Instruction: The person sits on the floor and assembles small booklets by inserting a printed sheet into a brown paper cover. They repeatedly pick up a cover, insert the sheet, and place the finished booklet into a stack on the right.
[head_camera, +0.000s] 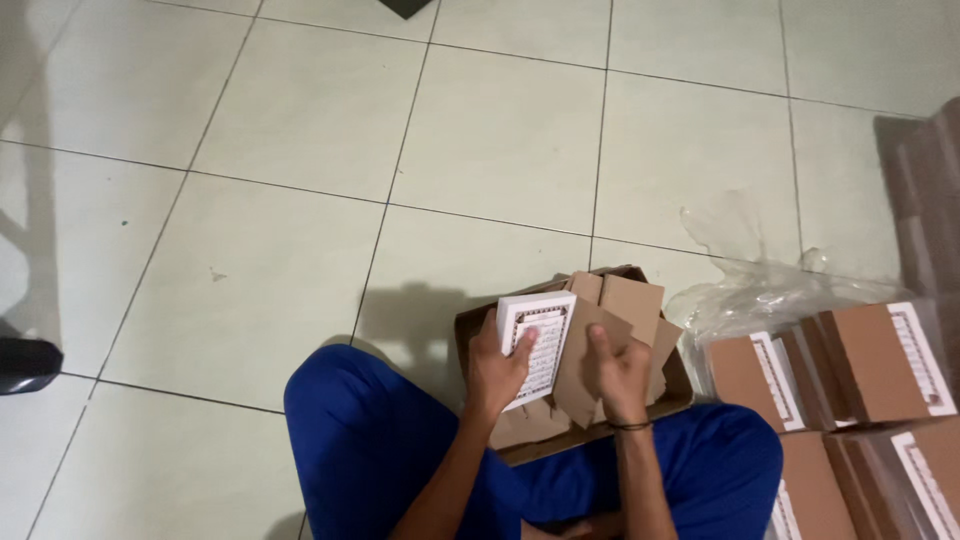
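Several brown sleeved books (850, 365) lie stacked on the floor (300, 150) beside an open cardboard tray (600, 430) between the knees. Left hand (497, 372) fingers clamp a stiff, light white book (537, 345) by its lower edge; right hand (620, 375) fingers pinch a thin, bendable brown card sleeve (590, 350) touching it.

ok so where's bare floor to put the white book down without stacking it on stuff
Bare tiles lie ahead and to the left, beyond the blue-trousered knee. Also ahead of the open cardboard box. The right is crowded: wrapped brown packs and crumpled clear plastic. The box itself is full of brown card pieces.
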